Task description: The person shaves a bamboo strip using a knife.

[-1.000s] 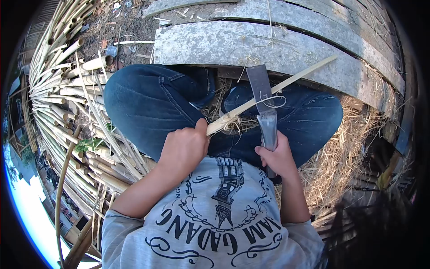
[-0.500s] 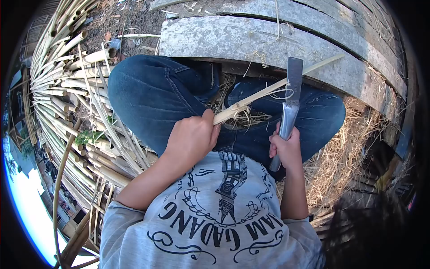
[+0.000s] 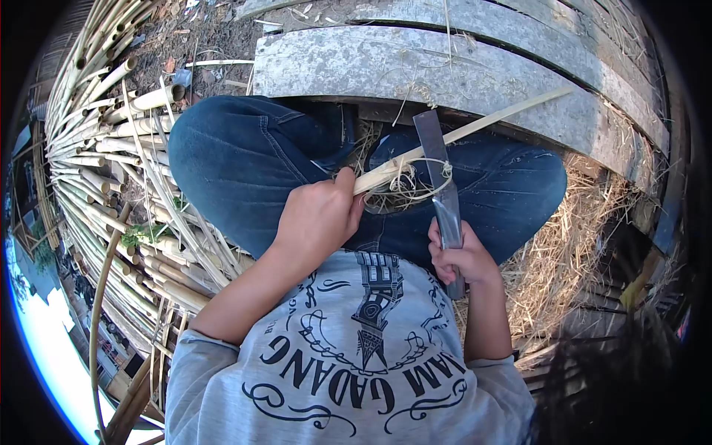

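Note:
My left hand [image 3: 319, 219] is closed round the near end of a pale bamboo strip [image 3: 489, 119], which slants away over my lap to the upper right. My right hand [image 3: 461, 256] grips the grey handle of a knife [image 3: 432, 144] with a broad, square-ended dark blade. The blade lies across the strip, beyond my left hand. Thin curled shavings [image 3: 404, 176] hang from the strip beside the blade, one looping round to the blade's base. Whether the edge is biting into the strip cannot be made out.
Weathered wooden planks [image 3: 334, 63] run in front of my knees, with a few shavings on them. Many cut bamboo poles [image 3: 104, 178] are stacked on the left. Straw-like shavings [image 3: 552, 259] cover the ground at the right. My crossed legs [image 3: 222, 170] frame the work.
The knife has moved left and nearer to me along the strip, its blade tilting left. A larger curl of shavings has gathered at the blade. My left hand has barely moved.

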{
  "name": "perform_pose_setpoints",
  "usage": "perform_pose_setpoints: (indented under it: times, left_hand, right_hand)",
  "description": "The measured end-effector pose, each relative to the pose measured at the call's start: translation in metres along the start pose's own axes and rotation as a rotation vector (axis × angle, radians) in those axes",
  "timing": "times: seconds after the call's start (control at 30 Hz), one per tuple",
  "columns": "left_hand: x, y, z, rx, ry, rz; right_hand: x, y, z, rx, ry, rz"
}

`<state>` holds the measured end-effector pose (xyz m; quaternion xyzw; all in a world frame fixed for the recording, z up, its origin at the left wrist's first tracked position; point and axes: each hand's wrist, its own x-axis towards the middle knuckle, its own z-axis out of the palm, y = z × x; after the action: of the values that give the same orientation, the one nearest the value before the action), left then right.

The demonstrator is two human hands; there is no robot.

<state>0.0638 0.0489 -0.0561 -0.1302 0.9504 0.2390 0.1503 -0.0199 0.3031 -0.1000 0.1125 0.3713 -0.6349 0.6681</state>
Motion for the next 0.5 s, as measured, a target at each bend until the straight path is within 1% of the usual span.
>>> perform_pose_setpoints:
  times: [0.03,0.1,0.13,0.2,0.23,0.27,0.33,0.37,0.4,0.5]
  left_hand:
    - [0.000,0.000,0.000,0.004,-0.001,-0.011]
    - [-0.001,0.002,-0.004,-0.006,0.002,-0.026]
    - [-0.001,0.003,-0.005,-0.013,0.007,-0.026]
    - [-0.001,0.001,-0.004,-0.021,0.010,-0.040]
    - [-0.001,0.000,-0.004,-0.032,0.011,-0.049]
    - [-0.001,0.000,-0.003,-0.030,0.010,-0.043]
    - [-0.003,-0.002,-0.003,-0.031,0.009,-0.068]
    - [-0.004,-0.004,-0.003,-0.031,0.007,-0.063]
    - [-0.004,-0.006,-0.003,-0.059,0.028,-0.056]
    - [-0.005,-0.007,0.001,-0.087,0.055,-0.067]
  right_hand:
    - [0.002,-0.001,-0.002,-0.008,-0.003,0.004]
    - [0.006,0.001,0.003,-0.059,0.122,-0.098]
    - [0.008,0.000,0.007,-0.059,0.116,-0.089]
    - [0.013,-0.003,0.015,-0.136,0.510,-0.271]
    - [0.015,0.002,0.013,-0.179,0.571,-0.299]
    - [0.013,0.003,0.015,-0.175,0.574,-0.303]
    - [0.003,0.003,0.024,-0.563,0.361,-0.087]
    - [0.000,0.002,0.031,-0.436,0.368,-0.035]
    - [-0.001,0.000,0.027,-0.436,0.372,-0.037]
    - [-0.001,-0.007,0.010,-0.519,0.366,-0.135]
